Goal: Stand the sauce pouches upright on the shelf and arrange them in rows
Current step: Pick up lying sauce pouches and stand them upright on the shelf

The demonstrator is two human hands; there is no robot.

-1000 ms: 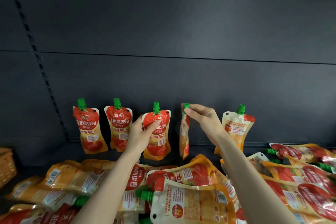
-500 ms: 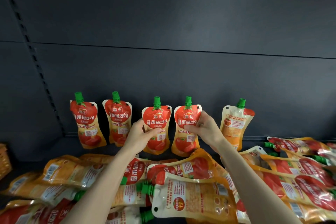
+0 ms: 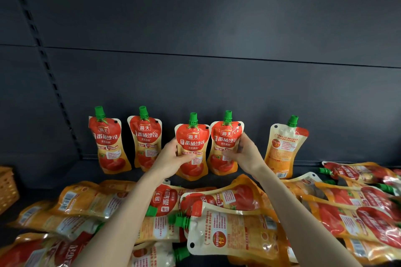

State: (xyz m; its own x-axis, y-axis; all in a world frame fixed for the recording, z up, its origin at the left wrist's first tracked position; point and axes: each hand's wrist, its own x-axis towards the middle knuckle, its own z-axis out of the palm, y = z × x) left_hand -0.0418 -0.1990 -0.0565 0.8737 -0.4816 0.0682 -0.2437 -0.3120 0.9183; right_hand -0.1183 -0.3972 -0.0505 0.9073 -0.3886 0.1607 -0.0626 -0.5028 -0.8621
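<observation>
- Your left hand (image 3: 171, 158) gripped the third pouch (image 3: 192, 143) at its waist, thumb across the printed front and fingers curled behind it.
- Your right hand (image 3: 245, 154) gripped the fourth pouch (image 3: 225, 136) from its 3 o'clock edge, thumb on the front and fingers clamped round the side.
- Both pouches stood mid-row at the rear of the shelf (image 3: 65, 171), close against the back panel (image 3: 195, 82), their adjacent edges touching or nearly so.
- A waist grip probably served to steady each soft body while its base settled, and to square the two faces.
- Each long axis ran close to 12–6 o'clock, with the green cap at 12 o'clock, the base at 6 o'clock and the label facing you.
- The first pouch (image 3: 107, 141) and second pouch (image 3: 146, 134) stood at 9 o'clock of your left hand, oriented alike.
- The fifth pouch (image 3: 282, 147), at 3 o'clock and apart, showed its back label; it probably needs turning.
- The loose pouches (image 3: 227, 234) lay flat at 6 o'clock, mostly along 9–3 o'clock.
</observation>
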